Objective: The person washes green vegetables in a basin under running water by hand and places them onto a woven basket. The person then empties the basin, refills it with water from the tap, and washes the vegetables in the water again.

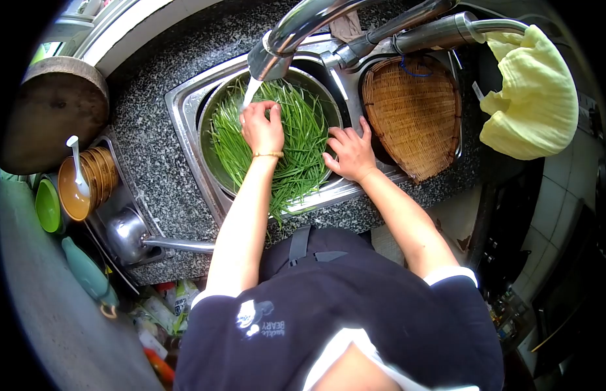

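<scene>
Long, thin green chives [301,130] fill a round metal basin [207,159] set in the left sink bowl, and some hang over its near rim. Water [252,91] runs from the tap [269,62] onto them. My left hand [262,127], with a beaded bracelet at the wrist, is on the chives right by the stream. Its fingers are bent together, and their tips are hidden. At the basin's right side, my right hand [353,153] rests by the rim with fingers spread, touching the edge of the chives.
A woven bamboo scoop basket [413,107] lies over the right sink bowl. Beyond it hangs a yellow cloth [534,98]. Stacked brown bowls [74,189], a green bowl [48,205] and a metal ladle [128,233] stand at left, below a large round wooden board [55,117].
</scene>
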Motion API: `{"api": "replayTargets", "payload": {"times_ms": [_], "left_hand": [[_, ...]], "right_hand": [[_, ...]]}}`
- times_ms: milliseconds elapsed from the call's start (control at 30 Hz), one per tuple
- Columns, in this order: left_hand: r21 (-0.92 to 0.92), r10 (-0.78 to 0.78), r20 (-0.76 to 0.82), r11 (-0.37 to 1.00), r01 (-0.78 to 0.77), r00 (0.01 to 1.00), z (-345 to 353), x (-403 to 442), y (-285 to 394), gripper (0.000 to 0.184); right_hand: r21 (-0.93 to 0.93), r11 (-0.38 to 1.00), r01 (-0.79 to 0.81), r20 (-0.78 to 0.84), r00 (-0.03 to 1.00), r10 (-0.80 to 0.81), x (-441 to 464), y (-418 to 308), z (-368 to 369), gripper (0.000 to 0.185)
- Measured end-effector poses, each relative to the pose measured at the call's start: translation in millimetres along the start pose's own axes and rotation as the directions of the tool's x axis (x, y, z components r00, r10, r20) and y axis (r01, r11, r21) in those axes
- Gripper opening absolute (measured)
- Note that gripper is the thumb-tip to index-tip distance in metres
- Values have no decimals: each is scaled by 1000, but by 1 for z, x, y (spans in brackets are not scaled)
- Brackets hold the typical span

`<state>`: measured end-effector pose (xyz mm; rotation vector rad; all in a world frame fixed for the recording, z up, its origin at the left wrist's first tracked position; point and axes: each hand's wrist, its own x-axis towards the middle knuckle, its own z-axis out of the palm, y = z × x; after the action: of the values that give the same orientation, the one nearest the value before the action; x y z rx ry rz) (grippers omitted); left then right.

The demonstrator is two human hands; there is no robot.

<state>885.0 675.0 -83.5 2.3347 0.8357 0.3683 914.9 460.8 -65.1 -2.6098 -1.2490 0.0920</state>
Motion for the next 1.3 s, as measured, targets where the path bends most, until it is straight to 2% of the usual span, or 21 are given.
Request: {"api": "replayTargets", "payload": {"times_ms": [133, 200, 333, 400, 433, 467, 533, 567, 600, 667, 700, 733, 800, 867, 933, 1067, 1100, 1200, 1233, 1267, 1300], "left_hand": [[-459, 11, 97, 888, 35, 995, -16, -24, 18, 13], [-671, -82, 312, 686, 280, 947, -28, -36, 34, 18], [-742, -1, 524, 490, 457, 852, -32, -42, 45, 36], [-692, 137, 507, 654, 307, 851, -20, -42, 45, 46], [-612, 160, 568, 738, 284, 808, -15, -41, 48, 53], [-551, 261, 507, 831, 77, 821, -4, -42, 50, 53], [-364, 301, 534, 925, -107, 790, 7, -40, 65, 52], [-251, 391, 489, 919, -304, 779, 11, -38, 71, 49], [-253, 392, 488, 918, -304, 780, 14, -35, 78, 49], [73, 422, 503, 849, -523, 755, 20, -27, 89, 46], [165, 429, 507, 803, -573, 748, 25, -24, 88, 49], [164, 432, 507, 801, -575, 746, 30, -22, 87, 49], [224, 584, 427, 671, -706, 691, 35, -22, 85, 51], [247, 555, 491, 651, -718, 672, 35, -23, 85, 52], [319, 585, 509, 553, -770, 631, 34, -23, 85, 53], [272, 599, 542, 538, -798, 589, 27, -32, 77, 53], [214, 588, 540, 596, -774, 602, 24, -33, 74, 53], [235, 533, 530, 656, -718, 660, 16, -42, 72, 51], [189, 451, 589, 730, -657, 670, 13, -44, 75, 52], [187, 453, 588, 730, -657, 670, 13, -44, 80, 52], [118, 304, 666, 859, -498, 681, 12, -45, 86, 52]], "right_hand": [[-9, 1000, 2, -3, 1000, -2, 1, -1, -2, 26], [1, 1000, -14, 15, 1000, 14, 1, -3, -6, 26], [13, 1000, -22, 20, 1000, 22, 0, -1, -4, 27], [8, 1000, -18, 31, 999, 18, 0, -2, -5, 28], [1, 1000, -19, 35, 999, 19, 0, -2, -4, 28], [1, 1000, -21, 36, 999, 21, -1, -1, -4, 28], [9, 999, -37, 43, 998, 37, 0, -2, -3, 31], [-16, 999, -50, 72, 996, 51, 1, -2, -3, 37], [-19, 999, -50, 72, 996, 51, 1, -2, -3, 37], [-24, 997, -72, 129, 989, 75, 0, -1, -2, 42], [-22, 997, -70, 132, 989, 72, 0, -1, -3, 42], [-23, 997, -73, 130, 989, 75, 1, 0, -3, 42], [-19, 998, -65, 93, 993, 66, 0, -1, -2, 43], [-20, 998, -59, 92, 994, 60, -2, -1, 1, 45], [-28, 998, -48, 88, 995, 50, -2, 1, 1, 46], [-63, 997, -52, 96, 994, 58, -1, 0, 0, 49], [-85, 995, -46, 88, 995, 53, -1, 0, 1, 49], [-74, 996, -41, 85, 995, 48, -2, 0, 2, 52], [-76, 996, -43, 86, 995, 49, -2, 0, 2, 52], [-79, 995, -55, 102, 993, 63, -2, 0, 2, 50], [-81, 994, -67, 119, 990, 77, -2, 0, 2, 49]]}}
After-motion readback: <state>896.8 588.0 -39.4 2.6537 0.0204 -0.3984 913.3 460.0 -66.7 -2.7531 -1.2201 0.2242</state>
